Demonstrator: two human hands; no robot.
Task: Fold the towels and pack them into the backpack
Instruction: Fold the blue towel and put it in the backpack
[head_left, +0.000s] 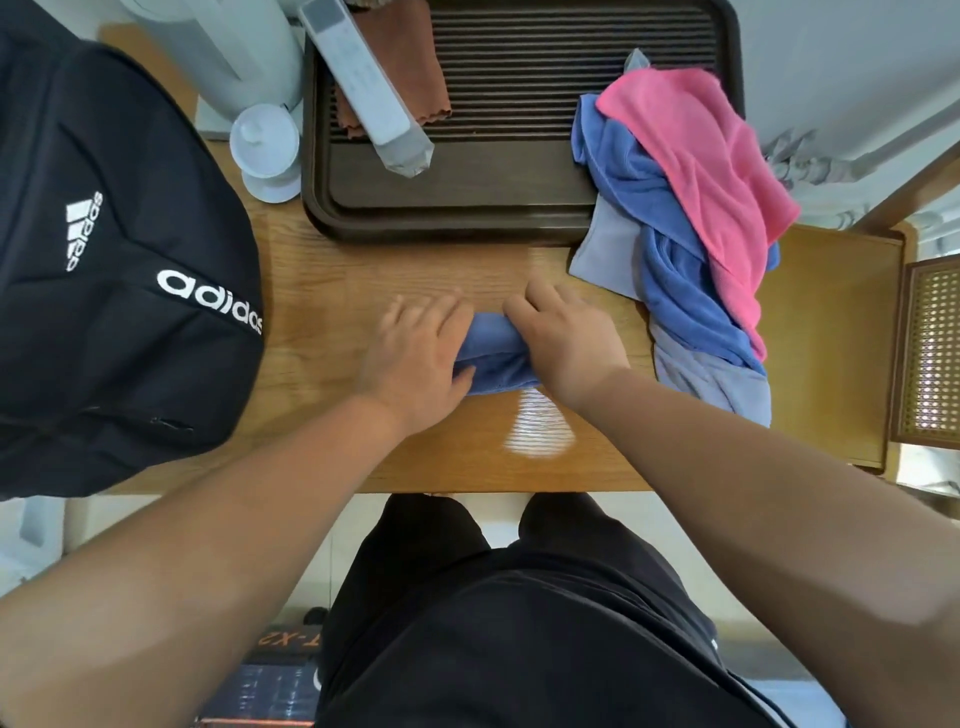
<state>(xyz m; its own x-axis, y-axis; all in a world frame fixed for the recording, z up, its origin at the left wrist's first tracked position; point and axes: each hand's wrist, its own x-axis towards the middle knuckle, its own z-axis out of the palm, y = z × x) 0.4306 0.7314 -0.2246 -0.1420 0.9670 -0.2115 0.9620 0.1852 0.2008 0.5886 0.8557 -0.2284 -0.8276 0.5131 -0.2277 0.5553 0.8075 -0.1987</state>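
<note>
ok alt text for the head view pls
The left hand and right hand grip a folded blue towel on a wooden table. A black Adidas backpack lies left; a heap of pink, blue and grey towels spills off a dark slatted tray at right.
</note>
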